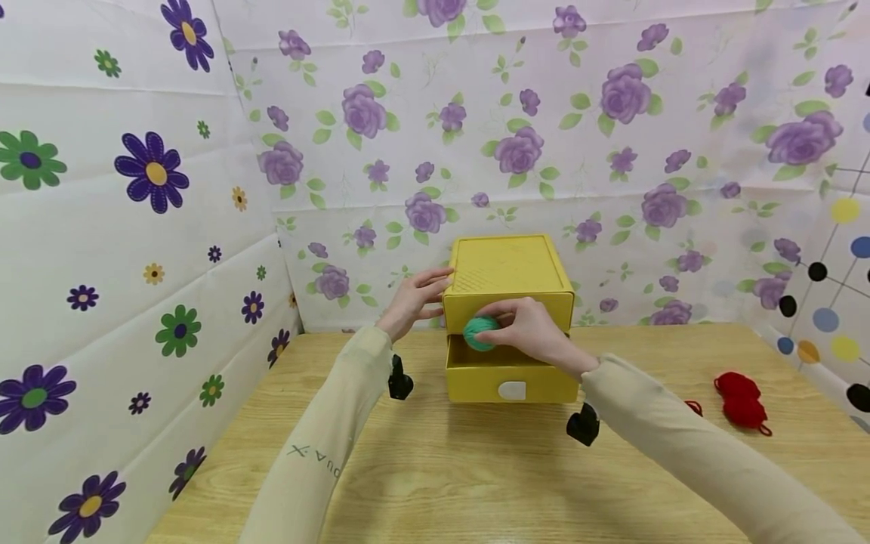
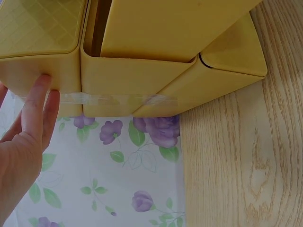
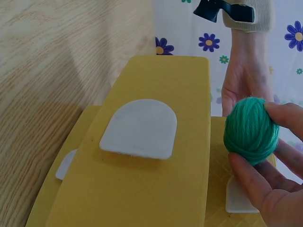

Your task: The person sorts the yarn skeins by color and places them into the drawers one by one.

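A yellow two-drawer box (image 1: 506,276) stands at the back of the wooden table (image 1: 476,476). Its lower drawer (image 1: 510,378), which has a white handle tab (image 3: 139,127), is pulled out. My right hand (image 1: 523,323) holds a green yarn ball (image 1: 479,332) just above the open drawer, at the front of the upper drawer. In the right wrist view the ball (image 3: 251,130) sits between curled fingers (image 3: 253,182). My left hand (image 1: 416,298) rests with straight fingers (image 2: 40,106) against the left side of the box (image 2: 142,90).
Two red yarn balls (image 1: 742,400) lie on the table at the right. Flower-patterned walls close in the table at the left, back and right. A taped seam (image 2: 118,99) runs along the edge of the box.
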`<state>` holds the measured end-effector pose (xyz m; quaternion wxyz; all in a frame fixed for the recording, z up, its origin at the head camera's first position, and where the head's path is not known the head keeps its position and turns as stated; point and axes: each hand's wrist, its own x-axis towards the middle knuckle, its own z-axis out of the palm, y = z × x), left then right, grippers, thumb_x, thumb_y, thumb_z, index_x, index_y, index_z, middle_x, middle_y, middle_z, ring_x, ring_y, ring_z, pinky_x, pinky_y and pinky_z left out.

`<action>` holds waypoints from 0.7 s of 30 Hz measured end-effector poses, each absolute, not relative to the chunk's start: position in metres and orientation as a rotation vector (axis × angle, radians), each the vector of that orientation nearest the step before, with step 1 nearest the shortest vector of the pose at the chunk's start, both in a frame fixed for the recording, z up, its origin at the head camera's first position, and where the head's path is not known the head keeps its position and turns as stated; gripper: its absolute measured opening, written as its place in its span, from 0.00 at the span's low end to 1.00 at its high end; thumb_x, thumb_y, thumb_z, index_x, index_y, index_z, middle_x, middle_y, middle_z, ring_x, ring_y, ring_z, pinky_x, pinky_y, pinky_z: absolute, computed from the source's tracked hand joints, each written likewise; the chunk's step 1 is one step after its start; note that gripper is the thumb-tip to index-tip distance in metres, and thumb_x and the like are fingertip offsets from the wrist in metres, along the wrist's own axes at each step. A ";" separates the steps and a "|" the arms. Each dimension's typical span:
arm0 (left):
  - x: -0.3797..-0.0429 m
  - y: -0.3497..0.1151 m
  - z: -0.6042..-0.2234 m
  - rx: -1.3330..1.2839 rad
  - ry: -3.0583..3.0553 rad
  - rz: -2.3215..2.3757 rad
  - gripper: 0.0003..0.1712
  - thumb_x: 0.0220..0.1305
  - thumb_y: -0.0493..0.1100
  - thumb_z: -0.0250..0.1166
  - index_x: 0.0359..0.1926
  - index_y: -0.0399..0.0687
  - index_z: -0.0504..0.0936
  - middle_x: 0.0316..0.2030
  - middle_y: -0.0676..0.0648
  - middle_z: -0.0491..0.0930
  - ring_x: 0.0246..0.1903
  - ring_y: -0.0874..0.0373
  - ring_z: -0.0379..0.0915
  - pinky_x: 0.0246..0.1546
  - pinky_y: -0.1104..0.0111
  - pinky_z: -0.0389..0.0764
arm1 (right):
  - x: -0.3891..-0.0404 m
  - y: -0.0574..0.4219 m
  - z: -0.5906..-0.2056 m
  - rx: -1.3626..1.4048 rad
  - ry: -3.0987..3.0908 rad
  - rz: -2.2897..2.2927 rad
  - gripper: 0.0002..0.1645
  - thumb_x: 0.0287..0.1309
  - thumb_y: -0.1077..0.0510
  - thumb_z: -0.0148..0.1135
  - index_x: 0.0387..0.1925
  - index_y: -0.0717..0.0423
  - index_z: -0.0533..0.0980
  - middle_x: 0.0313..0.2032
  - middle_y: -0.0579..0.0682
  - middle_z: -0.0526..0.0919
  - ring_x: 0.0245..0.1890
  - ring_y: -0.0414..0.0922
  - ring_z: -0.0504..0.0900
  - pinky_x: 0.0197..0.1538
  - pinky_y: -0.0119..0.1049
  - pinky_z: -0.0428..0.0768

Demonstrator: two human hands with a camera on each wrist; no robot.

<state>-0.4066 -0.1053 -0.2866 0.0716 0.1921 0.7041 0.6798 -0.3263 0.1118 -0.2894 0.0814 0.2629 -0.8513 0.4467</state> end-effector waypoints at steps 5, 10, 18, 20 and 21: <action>-0.393 -0.105 -0.276 0.577 2.106 2.015 0.26 0.66 0.44 0.55 0.63 0.44 0.65 0.56 0.42 0.66 0.46 0.49 0.70 0.46 0.57 0.72 | -0.327 0.108 -0.291 0.796 -2.565 1.332 0.20 0.46 0.53 0.70 0.42 0.57 0.80 0.36 0.49 0.81 0.35 0.45 0.79 0.37 0.37 0.77; -0.401 -0.105 -0.281 0.579 2.104 2.029 0.25 0.65 0.45 0.56 0.63 0.46 0.67 0.56 0.43 0.66 0.46 0.48 0.69 0.46 0.57 0.72 | -0.329 0.106 -0.291 0.794 -2.572 1.340 0.20 0.46 0.53 0.71 0.42 0.56 0.80 0.36 0.48 0.81 0.35 0.45 0.79 0.37 0.37 0.77; -0.408 -0.105 -0.288 0.564 2.133 2.049 0.24 0.63 0.47 0.58 0.60 0.51 0.71 0.53 0.45 0.69 0.46 0.48 0.70 0.43 0.59 0.74 | -0.328 0.102 -0.294 0.773 -2.566 1.348 0.20 0.46 0.54 0.70 0.43 0.57 0.80 0.36 0.48 0.81 0.35 0.45 0.79 0.37 0.37 0.77; -0.408 -0.105 -0.288 0.565 2.141 2.050 0.23 0.63 0.47 0.58 0.60 0.51 0.71 0.53 0.45 0.70 0.46 0.48 0.70 0.43 0.59 0.74 | -0.327 0.101 -0.294 0.766 -2.565 1.356 0.20 0.46 0.55 0.70 0.43 0.58 0.80 0.36 0.49 0.81 0.36 0.45 0.79 0.37 0.37 0.77; -0.408 -0.105 -0.288 0.567 2.144 2.050 0.23 0.64 0.47 0.58 0.60 0.51 0.71 0.53 0.45 0.70 0.46 0.48 0.70 0.42 0.60 0.75 | -0.327 0.100 -0.294 0.762 -2.563 1.362 0.21 0.47 0.55 0.70 0.43 0.59 0.79 0.37 0.50 0.81 0.37 0.46 0.79 0.38 0.37 0.77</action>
